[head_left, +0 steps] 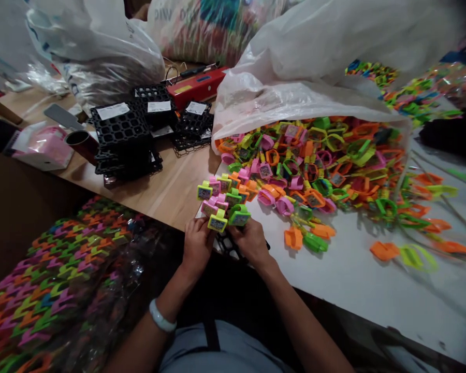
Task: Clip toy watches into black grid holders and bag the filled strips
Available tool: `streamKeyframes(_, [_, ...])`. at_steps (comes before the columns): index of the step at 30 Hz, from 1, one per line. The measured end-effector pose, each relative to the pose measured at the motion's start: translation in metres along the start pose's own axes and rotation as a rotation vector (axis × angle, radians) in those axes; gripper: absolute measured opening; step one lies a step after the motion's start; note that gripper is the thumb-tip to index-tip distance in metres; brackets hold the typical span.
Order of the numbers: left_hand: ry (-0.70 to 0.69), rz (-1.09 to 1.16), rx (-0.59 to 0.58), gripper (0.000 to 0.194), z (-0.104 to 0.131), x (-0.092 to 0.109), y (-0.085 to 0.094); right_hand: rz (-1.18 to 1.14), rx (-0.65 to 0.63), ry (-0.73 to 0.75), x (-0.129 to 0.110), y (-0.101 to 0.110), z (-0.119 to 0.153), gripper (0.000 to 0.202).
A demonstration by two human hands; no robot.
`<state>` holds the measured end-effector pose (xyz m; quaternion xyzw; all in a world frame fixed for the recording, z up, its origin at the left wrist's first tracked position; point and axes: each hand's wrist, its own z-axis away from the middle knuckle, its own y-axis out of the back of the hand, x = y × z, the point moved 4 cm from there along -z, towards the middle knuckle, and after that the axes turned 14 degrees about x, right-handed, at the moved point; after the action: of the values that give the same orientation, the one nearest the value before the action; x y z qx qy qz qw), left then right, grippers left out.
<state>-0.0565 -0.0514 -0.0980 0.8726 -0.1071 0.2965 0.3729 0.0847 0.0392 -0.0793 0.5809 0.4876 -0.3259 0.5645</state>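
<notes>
Several rows of pink, orange, green and yellow toy watches (217, 201) stand upright at the table's front edge, over a black lattice tray (228, 245) that shows only in part. My left hand (198, 242) is closed at the near left corner, its fingers against the yellow watch (217, 221) there. On the near right, my right hand (251, 241) is closed just below a green watch (239, 215); its fingertips are hidden behind the watches.
A white plastic bag (279, 101) spills a heap of colourful watches (314, 160) on the right. Black lattice trays (124, 129) are stacked at back left, beside a dark red cup (82, 142) and red box (198, 85). Bagged watches (54, 269) lie lower left.
</notes>
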Motion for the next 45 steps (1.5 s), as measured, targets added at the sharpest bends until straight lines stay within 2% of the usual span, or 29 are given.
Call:
streamKeyframes(3, [0.011,0.006,-0.006,0.016,0.001,-0.001,0.000,-0.079,0.000,-0.087,0.003,0.000,0.001,0.026])
streamKeyframes(5, [0.015,0.008,-0.014,0.017,0.001,-0.001,0.000,-0.094,-0.020,-0.085,0.005,-0.001,0.002,0.026])
streamKeyframes(9, [0.024,0.013,-0.033,0.018,0.001,-0.002,0.000,0.085,-0.045,0.102,0.005,-0.005,0.003,0.019])
streamKeyframes(12, [0.036,0.024,-0.026,0.017,0.000,-0.004,-0.002,0.249,-0.031,0.251,0.000,-0.012,0.002,0.028])
streamKeyframes(14, [0.048,0.035,-0.009,0.017,-0.002,-0.005,-0.003,0.288,-0.052,0.277,-0.004,-0.016,-0.001,0.031])
streamKeyframes(16, [0.055,0.049,0.002,0.018,-0.005,-0.006,-0.004,0.256,-0.134,0.290,-0.007,-0.017,-0.005,0.029])
streamKeyframes(18, [0.059,0.065,0.001,0.019,-0.008,-0.008,-0.004,0.198,-0.177,0.306,-0.010,-0.008,-0.009,0.026])
streamKeyframes(19, [0.060,0.071,-0.003,0.019,-0.009,-0.009,-0.003,0.189,-0.138,0.319,-0.010,0.000,-0.013,0.025])
streamKeyframes(21, [0.061,0.082,-0.018,0.019,-0.011,-0.011,-0.001,0.262,0.052,0.356,-0.007,0.024,-0.023,0.024])
streamKeyframes(23, [0.062,0.093,-0.032,0.020,-0.013,-0.013,0.002,0.438,0.232,0.400,-0.001,0.047,-0.031,0.024])
streamKeyframes(24, [0.062,0.098,-0.038,0.021,-0.014,-0.014,0.003,0.523,0.266,0.421,0.003,0.054,-0.033,0.024])
streamKeyframes(26, [0.066,0.107,-0.043,0.021,-0.016,-0.015,0.006,0.596,0.242,0.443,0.010,0.062,-0.033,0.024])
streamKeyframes(31, [0.073,0.127,-0.041,0.021,-0.017,-0.020,0.011,0.446,0.138,0.421,0.010,0.070,-0.026,0.026])
streamKeyframes(34, [0.059,0.134,-0.053,0.022,-0.018,-0.024,0.011,0.536,0.130,0.477,0.002,0.066,-0.047,0.033])
streamKeyframes(38, [0.033,0.145,-0.068,0.020,-0.021,-0.027,0.013,0.689,-0.012,0.564,0.002,0.052,-0.088,0.030])
streamKeyframes(40, [0.031,0.145,-0.065,0.019,-0.021,-0.027,0.013,0.652,-0.011,0.565,0.004,0.051,-0.095,0.023])
streamKeyframes(42, [0.036,0.143,-0.058,0.019,-0.019,-0.027,0.012,0.519,0.103,0.538,0.003,0.057,-0.091,0.020])
streamKeyframes(44, [0.044,0.139,-0.050,0.020,-0.017,-0.027,0.011,0.317,0.200,0.430,0.004,0.064,-0.076,0.020])
streamKeyframes(45, [0.046,0.138,-0.048,0.021,-0.016,-0.027,0.010,0.206,0.196,0.337,0.006,0.064,-0.066,0.023])
